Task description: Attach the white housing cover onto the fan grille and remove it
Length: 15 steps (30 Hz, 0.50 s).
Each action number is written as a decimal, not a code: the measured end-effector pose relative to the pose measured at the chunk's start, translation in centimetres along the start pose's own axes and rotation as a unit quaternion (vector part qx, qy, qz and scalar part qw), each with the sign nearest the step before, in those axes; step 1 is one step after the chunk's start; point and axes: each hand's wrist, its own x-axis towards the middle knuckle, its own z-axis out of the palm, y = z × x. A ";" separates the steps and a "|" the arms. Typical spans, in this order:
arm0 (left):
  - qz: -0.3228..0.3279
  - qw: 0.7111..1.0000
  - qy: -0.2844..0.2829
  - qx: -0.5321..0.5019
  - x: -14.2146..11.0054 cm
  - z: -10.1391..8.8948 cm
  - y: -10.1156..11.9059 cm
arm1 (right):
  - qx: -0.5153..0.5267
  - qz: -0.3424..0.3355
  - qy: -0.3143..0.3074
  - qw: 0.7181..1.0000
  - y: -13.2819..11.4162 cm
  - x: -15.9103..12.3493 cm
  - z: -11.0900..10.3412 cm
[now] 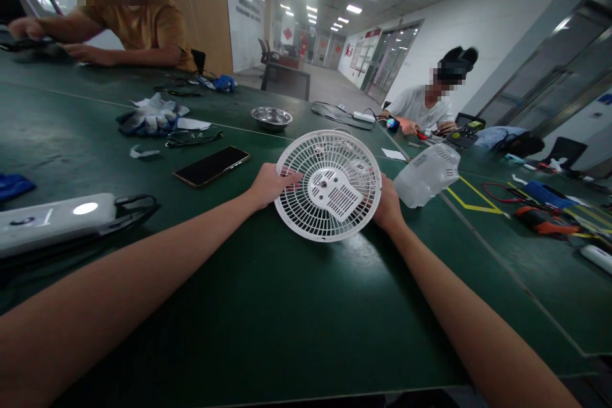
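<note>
Between my hands is a round white plastic fan grille (pixel 329 188), tilted up above the green table (pixel 268 325). It has a slotted plate at its centre. My left hand (pixel 273 186) grips its left rim, with the thumb over the front slats. Around the right rim closes my right hand (pixel 388 205); its fingers are mostly hidden behind the grille. A translucent plastic housing (pixel 428 175) lies just right of my right hand. To the left of my left hand rests a black smartphone (pixel 211 166).
A metal bowl (pixel 271 117) sits behind the grille, gloves (pixel 150 116) farther left. A white power strip (pixel 57 223) lies near left; an orange-black tool (pixel 545 222) and cables lie right. Two people, one in a brown shirt (pixel 143 29), one in a white shirt (pixel 421 105), sit across the table.
</note>
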 end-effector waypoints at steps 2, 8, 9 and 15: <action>0.002 1.000 0.011 0.001 -0.1 0.1 0.2 | 0.000 0.005 0.037 0.999 -0.2 0.0 -0.5; 0.064 0.995 0.038 0.062 -0.8 0.1 0.9 | 0.305 0.148 0.002 0.941 -3.2 -1.0 -0.5; 0.094 0.990 0.052 0.092 -1.0 0.1 1.0 | 0.375 0.178 -0.037 0.909 -3.9 -1.3 -0.3; 0.218 0.948 0.137 0.185 -1.6 0.1 1.5 | 0.499 0.194 -0.183 0.825 -7.6 -2.4 0.0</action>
